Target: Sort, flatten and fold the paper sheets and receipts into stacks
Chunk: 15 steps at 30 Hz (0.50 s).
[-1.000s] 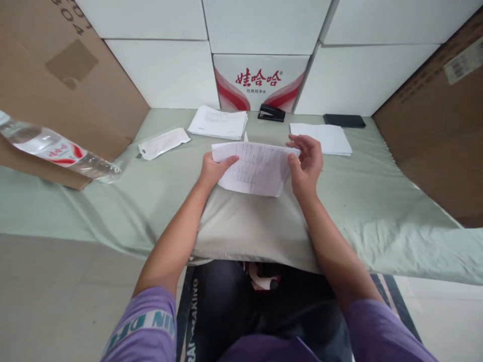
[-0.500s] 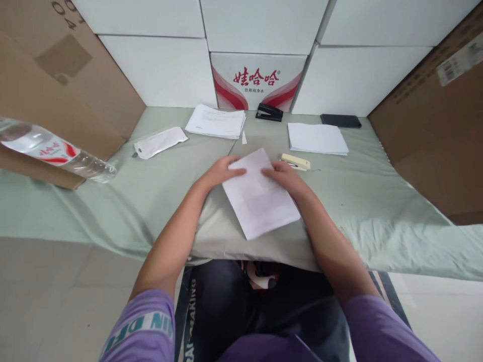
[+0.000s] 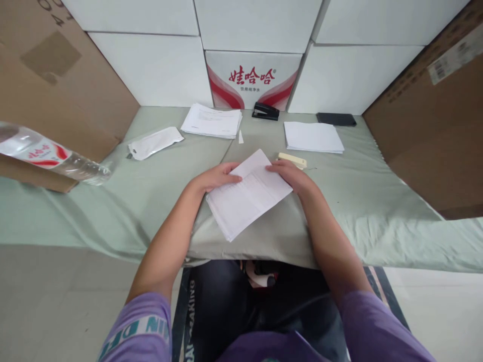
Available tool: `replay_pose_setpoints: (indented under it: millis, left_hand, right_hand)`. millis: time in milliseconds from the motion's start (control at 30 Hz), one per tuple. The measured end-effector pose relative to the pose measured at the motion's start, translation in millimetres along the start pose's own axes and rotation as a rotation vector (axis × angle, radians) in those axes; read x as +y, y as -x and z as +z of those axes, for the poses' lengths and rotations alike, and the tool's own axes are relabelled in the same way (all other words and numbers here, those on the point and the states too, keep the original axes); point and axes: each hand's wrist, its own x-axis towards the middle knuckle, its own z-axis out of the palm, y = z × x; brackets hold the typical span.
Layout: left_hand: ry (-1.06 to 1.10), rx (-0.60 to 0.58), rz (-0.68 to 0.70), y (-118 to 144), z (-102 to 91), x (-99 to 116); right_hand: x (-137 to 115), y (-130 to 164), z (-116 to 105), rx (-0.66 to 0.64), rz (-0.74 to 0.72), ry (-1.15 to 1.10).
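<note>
On the green-covered counter before me lies a thin sheaf of printed papers, skewed. My left hand rests flat, fingers extended, on its upper left edge; my right hand presses flat on its upper right corner, gripping nothing. Just behind my right hand sits a cream stapler; farther back, two paper stacks and a black stapler.

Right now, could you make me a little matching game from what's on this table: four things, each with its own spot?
Things:
1. black stapler
2. water bottle
3. dark phone
4. sheaf of papers

Places:
A. far right, by the white boxes
B. under both hands
C. below the red-lettered box
D. left edge, lying on its side

Pairs: 1-C, 2-D, 3-A, 4-B
</note>
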Motion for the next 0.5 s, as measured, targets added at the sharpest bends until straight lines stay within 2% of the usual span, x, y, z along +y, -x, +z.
replay_pose_setpoints:
  millis: [100, 200, 333, 500]
  left_hand:
    - [-0.019, 0.038, -0.138, 2.9, 0.3, 4.6]
    - [-0.090, 0.090, -0.233, 4.4, -6.2, 5.7]
    - [-0.222, 0.089, -0.239, 7.0, -16.0, 6.1]
    - [-0.247, 0.180, -0.211, 3.3, -11.6, 3.7]
  right_hand:
    - [1.2, 1.5, 3.6, -0.052, 0.046, 0.191]
    - [0.6, 2.2, 2.7, 0.047, 0.062, 0.469]
    - [-1.7, 3.6, -5.4, 0.121, 0.132, 0.804]
    - [-6.6, 6.8, -13.0, 0.150, 0.207, 0.856]
